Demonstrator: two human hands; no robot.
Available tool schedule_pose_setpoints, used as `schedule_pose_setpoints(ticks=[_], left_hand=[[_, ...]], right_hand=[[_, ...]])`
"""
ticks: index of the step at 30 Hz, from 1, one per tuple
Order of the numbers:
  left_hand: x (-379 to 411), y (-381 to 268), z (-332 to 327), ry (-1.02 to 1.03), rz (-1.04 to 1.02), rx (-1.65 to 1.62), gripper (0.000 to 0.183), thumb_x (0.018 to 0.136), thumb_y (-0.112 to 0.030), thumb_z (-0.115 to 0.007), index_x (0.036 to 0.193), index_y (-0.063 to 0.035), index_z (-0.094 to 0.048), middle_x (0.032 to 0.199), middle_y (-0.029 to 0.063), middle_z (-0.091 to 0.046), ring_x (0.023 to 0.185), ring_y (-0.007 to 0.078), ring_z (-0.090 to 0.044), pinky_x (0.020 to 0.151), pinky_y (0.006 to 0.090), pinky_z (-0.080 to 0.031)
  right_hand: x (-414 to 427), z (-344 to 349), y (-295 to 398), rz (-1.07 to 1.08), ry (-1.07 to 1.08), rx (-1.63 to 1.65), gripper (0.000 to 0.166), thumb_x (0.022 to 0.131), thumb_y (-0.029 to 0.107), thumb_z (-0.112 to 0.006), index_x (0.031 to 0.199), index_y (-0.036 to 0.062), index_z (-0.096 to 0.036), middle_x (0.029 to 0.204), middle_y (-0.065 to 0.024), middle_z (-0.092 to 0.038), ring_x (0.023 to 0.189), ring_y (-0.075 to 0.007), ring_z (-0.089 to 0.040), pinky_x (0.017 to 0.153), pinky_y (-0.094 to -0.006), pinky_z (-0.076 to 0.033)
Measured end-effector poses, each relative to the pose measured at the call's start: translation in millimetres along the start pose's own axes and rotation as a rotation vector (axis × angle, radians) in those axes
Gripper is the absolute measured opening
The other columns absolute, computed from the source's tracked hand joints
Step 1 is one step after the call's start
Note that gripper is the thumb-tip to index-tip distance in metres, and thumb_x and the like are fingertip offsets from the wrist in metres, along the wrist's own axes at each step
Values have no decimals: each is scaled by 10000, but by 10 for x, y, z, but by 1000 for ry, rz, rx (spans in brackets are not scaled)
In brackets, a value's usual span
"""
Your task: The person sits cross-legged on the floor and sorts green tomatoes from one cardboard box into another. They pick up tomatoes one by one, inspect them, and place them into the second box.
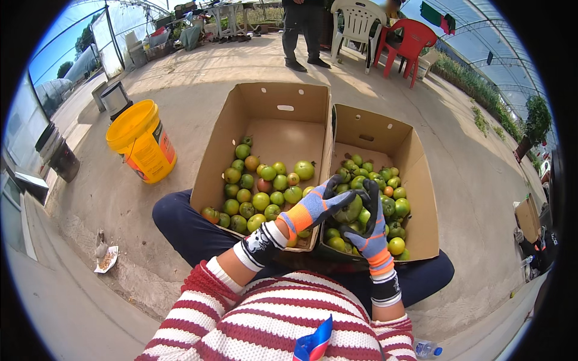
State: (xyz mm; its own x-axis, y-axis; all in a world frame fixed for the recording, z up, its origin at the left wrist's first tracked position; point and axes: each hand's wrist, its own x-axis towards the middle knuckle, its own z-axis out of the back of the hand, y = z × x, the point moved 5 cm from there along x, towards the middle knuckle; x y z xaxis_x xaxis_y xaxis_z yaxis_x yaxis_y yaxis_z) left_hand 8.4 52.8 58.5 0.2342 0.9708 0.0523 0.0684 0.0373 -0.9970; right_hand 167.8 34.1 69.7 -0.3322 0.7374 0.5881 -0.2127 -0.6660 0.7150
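Observation:
Two open cardboard boxes stand side by side before me, the left box [266, 99] and the right box [420, 180]. Green and partly reddish tomatoes [261, 201] lie in the near half of the left one, while smaller, mostly green tomatoes [402, 207] fill much of the right one. Over the right box, my gloved left hand [323, 203] and gloved right hand [370, 221] hold a large green tomato [350, 211] between them. The gloves are blue-grey and orange with black fingers, which partly cover the tomato.
A yellow plastic bucket [146, 144] stands on the concrete floor to the left, with dark buckets [63, 155] farther out. Beyond the boxes are a standing person [303, 34], a white plastic chair [356, 22] and a red plastic chair [408, 40]. A plastic bottle [426, 349] lies at lower right.

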Motion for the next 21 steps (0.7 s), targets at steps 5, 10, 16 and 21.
schedule_pose_setpoints(ticks=[5,10,16,21], left_hand=[[44,173,-87,-57,-247,242,691,867,-301,-672,1426,-45,-356,1114,176,-639,1000,224,-633,850,306,-481],[-179,-86,939,-137,-1,919,676,809,-518,-651,1328,-111,-504,1106,163,-652,1020,295,-629,870,378,-490],[-634,539,2195,106,856,1658,516,713,-435,-739,1102,-100,-687,1120,155,-661,1053,317,-626,884,401,-506],[-591,1373,2393,321,1063,1985,296,781,-330,-712,1056,-220,-721,1035,-44,-674,980,176,-624,784,528,-447]], right_hand=[[25,14,121,47,-88,-140,806,640,150,-836,1327,7,-441,1305,-159,-504,1199,-287,-501,1017,-372,-403],[-70,315,-164,-95,-285,-299,711,710,111,-785,1324,3,-443,1285,-164,-504,1158,-297,-515,997,-371,-411],[-338,715,-653,-523,-233,-778,764,720,267,-778,1371,89,-419,1300,-166,-489,1199,-349,-474,997,-404,-406],[-301,646,-696,-426,-158,-1061,766,776,409,-709,1403,104,-391,1359,-160,-458,1230,-349,-446,1052,-452,-321]])
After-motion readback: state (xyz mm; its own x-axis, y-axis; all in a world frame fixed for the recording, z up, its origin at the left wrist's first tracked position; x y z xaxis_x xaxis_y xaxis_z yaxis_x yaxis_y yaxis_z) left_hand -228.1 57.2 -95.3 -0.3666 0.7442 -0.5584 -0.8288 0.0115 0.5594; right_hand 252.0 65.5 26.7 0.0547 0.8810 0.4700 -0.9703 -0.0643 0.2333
